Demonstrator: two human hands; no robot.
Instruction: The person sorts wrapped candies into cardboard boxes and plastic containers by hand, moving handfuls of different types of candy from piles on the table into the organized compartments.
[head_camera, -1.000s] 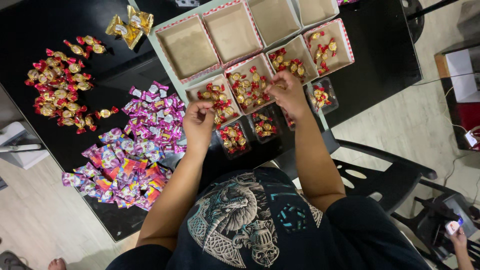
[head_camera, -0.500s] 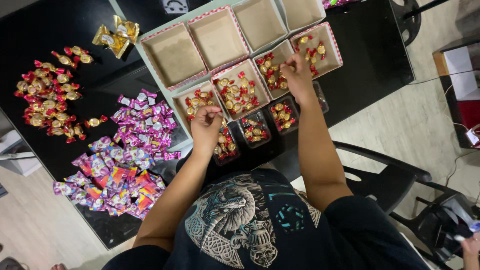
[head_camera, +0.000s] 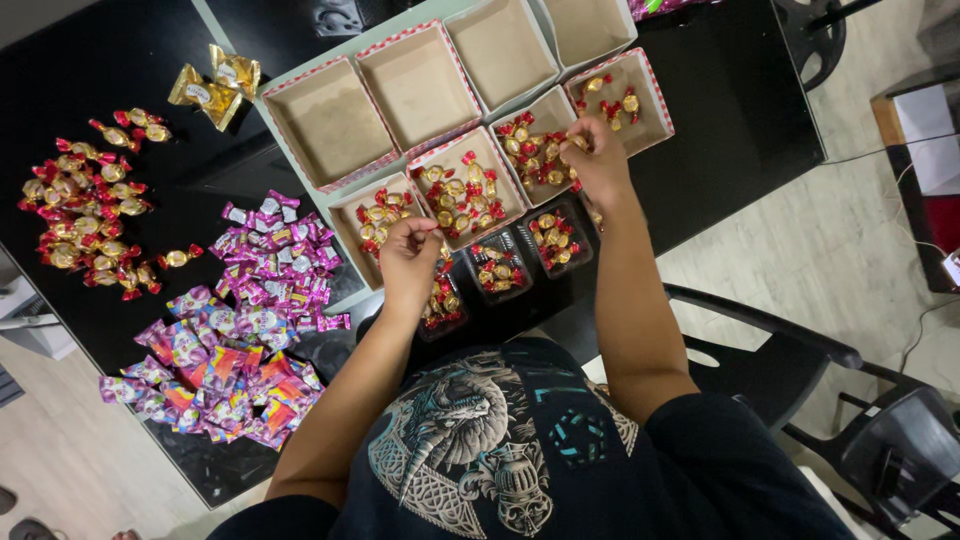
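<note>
Sorting sweets into portions, we pinch a gold-and-red candy (head_camera: 578, 140) in our right hand (head_camera: 597, 160) over a paper box (head_camera: 538, 150); our left hand (head_camera: 410, 262) curls shut above another box (head_camera: 378, 215) on the worktop (head_camera: 720, 130).

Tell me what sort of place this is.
Probably a home room used for packing sweets: a black table with piles of wrapped candies, rows of small cardboard boxes, a black plastic chair and a pale tiled floor.
</note>
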